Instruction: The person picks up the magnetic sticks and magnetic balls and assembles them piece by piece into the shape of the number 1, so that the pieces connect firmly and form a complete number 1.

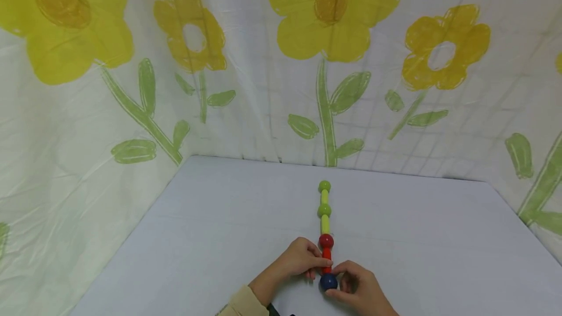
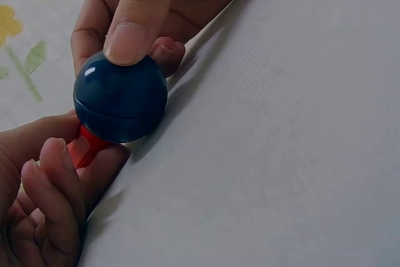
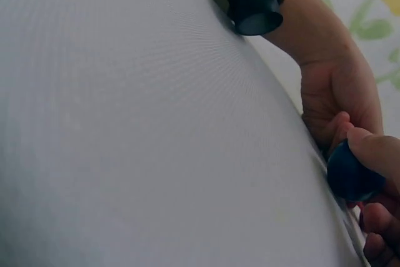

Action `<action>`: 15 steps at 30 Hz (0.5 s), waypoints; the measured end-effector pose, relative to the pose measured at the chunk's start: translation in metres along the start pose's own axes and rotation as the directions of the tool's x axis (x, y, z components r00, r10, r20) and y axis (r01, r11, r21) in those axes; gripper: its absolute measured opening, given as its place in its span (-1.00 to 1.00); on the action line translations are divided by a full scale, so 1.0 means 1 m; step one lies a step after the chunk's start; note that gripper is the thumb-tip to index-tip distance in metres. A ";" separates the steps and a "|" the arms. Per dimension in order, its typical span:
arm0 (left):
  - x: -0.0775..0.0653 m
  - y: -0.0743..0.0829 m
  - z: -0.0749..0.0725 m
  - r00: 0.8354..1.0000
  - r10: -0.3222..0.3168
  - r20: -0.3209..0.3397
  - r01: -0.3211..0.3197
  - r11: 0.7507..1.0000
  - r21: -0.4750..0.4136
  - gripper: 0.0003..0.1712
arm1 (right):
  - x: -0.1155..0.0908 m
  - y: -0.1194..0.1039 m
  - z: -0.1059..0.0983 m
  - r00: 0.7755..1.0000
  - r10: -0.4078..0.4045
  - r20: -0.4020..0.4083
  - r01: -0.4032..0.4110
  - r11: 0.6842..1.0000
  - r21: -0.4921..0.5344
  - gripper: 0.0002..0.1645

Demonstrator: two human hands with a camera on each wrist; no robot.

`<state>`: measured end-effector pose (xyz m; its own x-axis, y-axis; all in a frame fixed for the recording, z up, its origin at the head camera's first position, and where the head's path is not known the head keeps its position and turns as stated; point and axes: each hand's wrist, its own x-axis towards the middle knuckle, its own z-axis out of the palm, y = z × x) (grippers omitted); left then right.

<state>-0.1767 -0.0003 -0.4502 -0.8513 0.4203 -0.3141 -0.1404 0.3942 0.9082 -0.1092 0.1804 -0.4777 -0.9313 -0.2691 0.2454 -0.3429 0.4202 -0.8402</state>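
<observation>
A dark blue ball (image 1: pixel 328 282) sits at the near end of a straight chain of toy rods and balls on the table. My right hand (image 1: pixel 362 289) pinches this ball between thumb and fingers. Just beyond it, a red rod (image 1: pixel 327 253) is held between the thumb and fingers of my left hand (image 1: pixel 299 259). The rod's far end meets a red ball (image 1: pixel 326 241). Farther on come a yellow-green rod (image 1: pixel 325 224), a green ball (image 1: pixel 324 210), a second yellow-green rod (image 1: pixel 324 196) and another green ball (image 1: pixel 325 186). In the left wrist view the blue ball (image 2: pixel 122 98) touches the red rod (image 2: pixel 87 145).
A pale grey-white table (image 1: pixel 197 218) lies under the chain. Behind it and at its sides hangs a white sheet (image 1: pixel 250 111) printed with yellow flowers. A dark device (image 3: pixel 255 4) is worn on the left wrist.
</observation>
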 end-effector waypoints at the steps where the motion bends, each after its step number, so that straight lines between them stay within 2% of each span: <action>1: 0.000 0.000 0.000 1.000 0.002 -0.001 -0.002 1.000 -0.002 -0.80 | 0.000 0.001 0.001 1.000 -0.020 -0.011 0.020 1.000 -0.002 -0.65; 8: 0.002 -0.002 -0.001 1.000 0.021 -0.004 -0.021 1.000 -0.009 -0.78 | 0.001 0.004 0.005 0.992 -0.115 -0.057 0.114 0.993 -0.027 -0.64; 15: 0.002 -0.002 -0.001 1.000 0.028 0.000 -0.028 1.000 -0.013 -0.78 | 0.000 0.006 0.004 0.989 -0.134 -0.054 0.132 0.990 -0.043 -0.62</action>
<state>-0.1784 -0.0008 -0.4529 -0.8547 0.4314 -0.2888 -0.1233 0.3716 0.9202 -0.1111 0.1792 -0.4845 -0.8821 -0.2762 0.3817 -0.4678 0.4176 -0.7790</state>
